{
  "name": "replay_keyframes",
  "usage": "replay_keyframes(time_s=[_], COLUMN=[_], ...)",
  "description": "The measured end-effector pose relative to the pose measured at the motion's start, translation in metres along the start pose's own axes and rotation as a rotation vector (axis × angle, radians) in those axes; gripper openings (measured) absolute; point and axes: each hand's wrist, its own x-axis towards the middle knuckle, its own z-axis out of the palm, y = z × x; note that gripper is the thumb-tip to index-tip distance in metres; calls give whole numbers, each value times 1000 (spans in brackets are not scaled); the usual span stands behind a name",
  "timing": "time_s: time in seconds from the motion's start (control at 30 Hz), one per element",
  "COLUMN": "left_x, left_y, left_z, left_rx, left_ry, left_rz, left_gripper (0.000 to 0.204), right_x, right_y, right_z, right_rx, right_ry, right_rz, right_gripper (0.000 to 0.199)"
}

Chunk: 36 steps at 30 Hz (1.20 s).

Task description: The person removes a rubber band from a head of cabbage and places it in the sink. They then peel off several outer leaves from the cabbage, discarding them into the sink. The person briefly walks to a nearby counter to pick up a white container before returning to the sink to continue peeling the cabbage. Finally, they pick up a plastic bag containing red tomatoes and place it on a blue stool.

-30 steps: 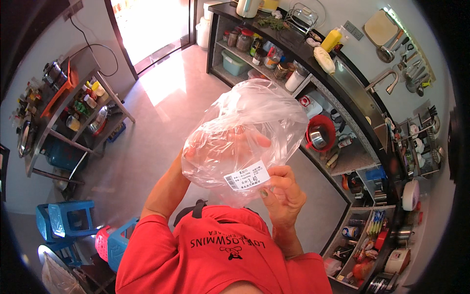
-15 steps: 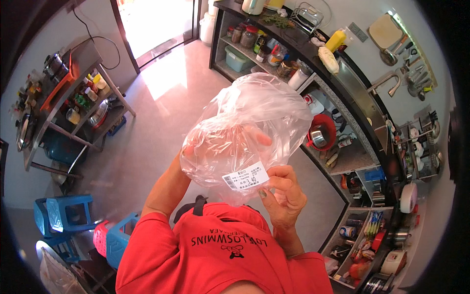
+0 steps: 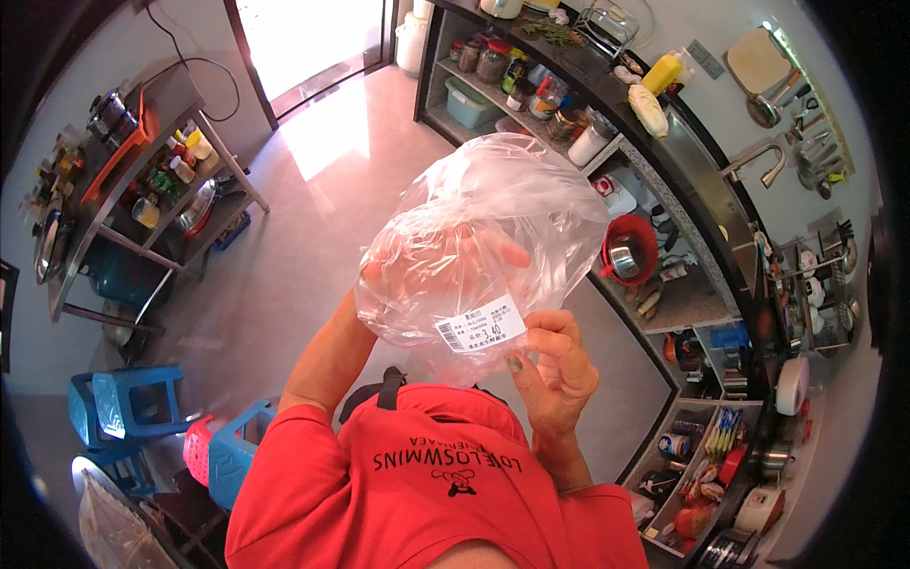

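Note:
A clear plastic bag (image 3: 555, 213), puffed out and crumpled, hangs in front of my chest. A white printed price label (image 3: 481, 324) is stuck near its lower edge. My left hand (image 3: 441, 261) shows blurred through the film, fingers stretched out and apart; whether it is inside the bag or behind it I cannot tell. At the bag's lower right edge, beside the label, my right hand (image 3: 557, 372) pinches the film between thumb and fingers.
A dark counter (image 3: 697, 175) curves along the right, with open shelves below and a pale cabbage (image 3: 648, 111) on top. At left stands a metal rack (image 3: 142, 237) with pots and jars. Blue stools (image 3: 137, 403) stand lower left; a bright doorway (image 3: 308, 43) lies ahead.
The bag and both hands stay in nearly the same pose. The view has shifted slightly, so the room sits a little farther right in the picture.

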Motion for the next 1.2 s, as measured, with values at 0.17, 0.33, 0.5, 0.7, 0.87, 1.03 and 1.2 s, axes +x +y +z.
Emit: replay_keyframes(time_s=[0.17, 0.33, 0.5, 0.7, 0.87, 1.03, 1.2], left_x=[-2, -2, -3, -5, -7, -12, -25], left_y=[3, 4, 5, 7, 10, 12, 18], left_z=[-3, -4, -6, -9, -11, -14, -17], left_rx=[-4, -7, -17, -29, -45, -62, -88], left_ry=[2, 5, 6, 8, 1, -1, 0], left_rz=[3, 14, 17, 26, 39, 50, 53], left_gripper=[93, 93, 92, 92, 91, 91, 90], right_x=[0, -1, -2, -5, -8, -10, -15], right_y=[0, 3, 3, 4, 3, 2, 2], right_z=[6, 6, 9, 11, 15, 20, 25], right_rx=[10, 33, 42, 49, 55, 63, 37], right_ry=[9, 4, 2, -17, -27, -34, -36], right_rz=[-1, 5, 6, -11, -21, -18, -12], right_gripper=[23, 23, 23, 24, 23, 23, 22])
